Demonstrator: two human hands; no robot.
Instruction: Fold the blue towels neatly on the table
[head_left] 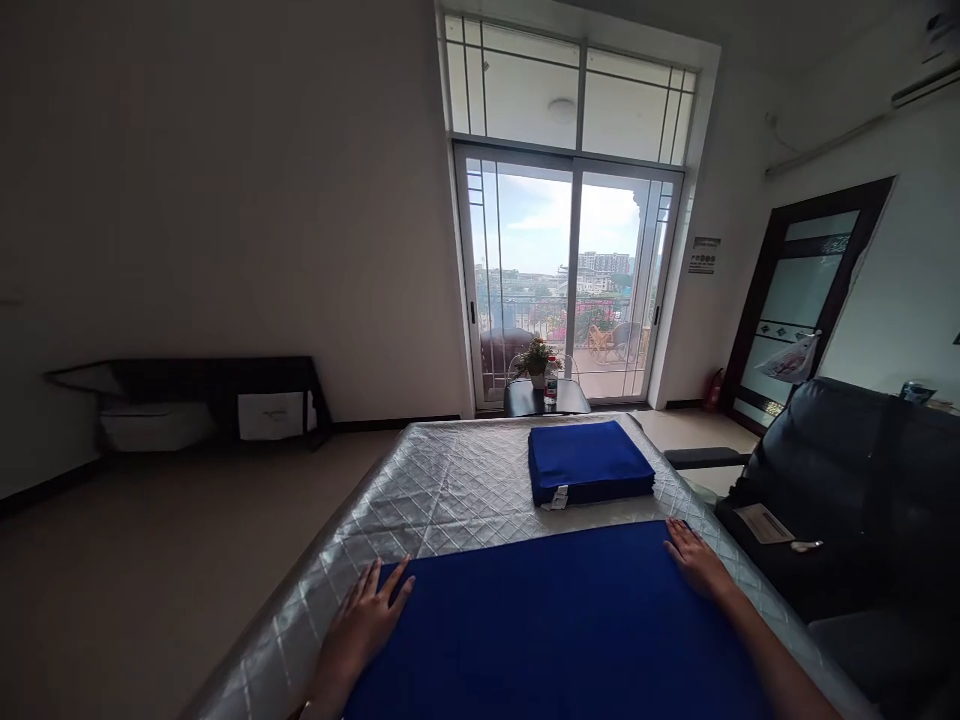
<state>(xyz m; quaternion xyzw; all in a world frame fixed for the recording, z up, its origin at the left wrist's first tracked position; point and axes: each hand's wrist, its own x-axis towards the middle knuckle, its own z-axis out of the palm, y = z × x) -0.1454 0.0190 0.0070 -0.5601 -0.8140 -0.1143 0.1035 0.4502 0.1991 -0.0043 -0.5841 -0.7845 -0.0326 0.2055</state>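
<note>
A blue cloth (547, 630) lies spread flat over the near part of the table, its lower part cut off by the bottom of the view. At its far left corner rests my left hand (367, 610), fingers spread and pressed lightly on the cloth's edge. My right hand (697, 565) lies flat on the far right corner, fingers stretched out. Beyond the cloth stands a neat stack of folded blue cloths (589, 455), with a white tag (559, 497) hanging at its front left.
A quilted silver cover (442, 490) drapes the table. Behind it is a small dark table (517, 400) with a potted plant (536, 360) and a bottle (551, 382). At right stands a black armchair (825, 470); at left, a low black rack (210, 375). Sliding glass doors (517, 240) face me.
</note>
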